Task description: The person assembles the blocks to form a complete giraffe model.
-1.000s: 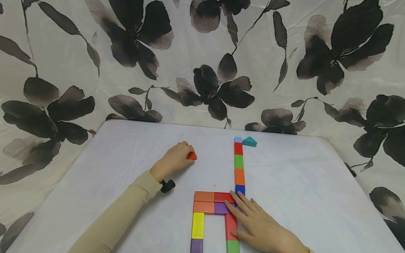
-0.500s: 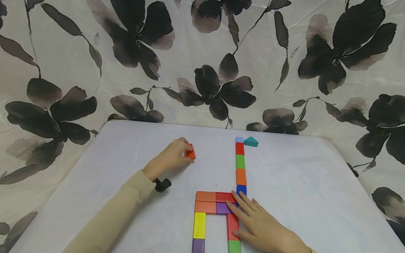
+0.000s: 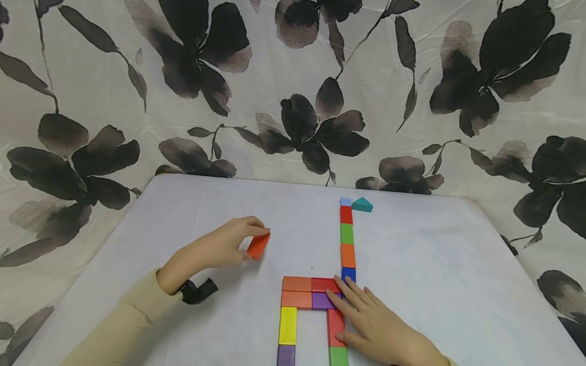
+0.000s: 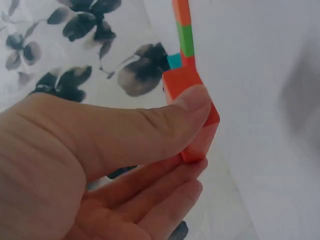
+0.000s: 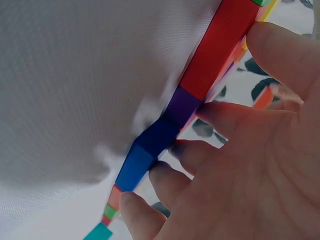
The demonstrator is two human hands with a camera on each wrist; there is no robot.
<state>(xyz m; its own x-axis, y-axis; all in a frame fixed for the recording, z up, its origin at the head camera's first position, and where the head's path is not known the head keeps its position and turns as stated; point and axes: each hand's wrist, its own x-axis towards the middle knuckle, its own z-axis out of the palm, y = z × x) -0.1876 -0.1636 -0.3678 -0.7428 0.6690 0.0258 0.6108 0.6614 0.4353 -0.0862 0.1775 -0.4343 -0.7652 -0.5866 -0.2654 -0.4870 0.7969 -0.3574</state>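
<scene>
My left hand [image 3: 222, 245] pinches an orange-red block [image 3: 259, 246] between thumb and fingers, left of the laid-out blocks. In the left wrist view the thumb lies across one face of that block [image 4: 201, 142], the fingers behind it. My right hand [image 3: 377, 325] rests with fingers extended along the joined blocks. Its fingertips lie over the red block [image 3: 324, 284], the purple block [image 3: 321, 301] and beside the blue block [image 3: 349, 275]. The thumb touches the upright red block [image 3: 335, 328]. In the right wrist view the fingertips line the blocks' edge, by a dark blue block [image 5: 157, 136].
A column of orange [image 3: 348, 255], green, red and light blue blocks runs toward the far edge. A teal triangular block [image 3: 362, 205] sits beside its far end. A yellow block [image 3: 288, 325] and a purple one form the left leg. Floral cloth [image 3: 256, 76] hangs behind the white table [image 3: 183, 213].
My left hand has drawn back toward the left and nearer with the orange-red block, which has turned in its grip. The right hand has stayed on the blocks.
</scene>
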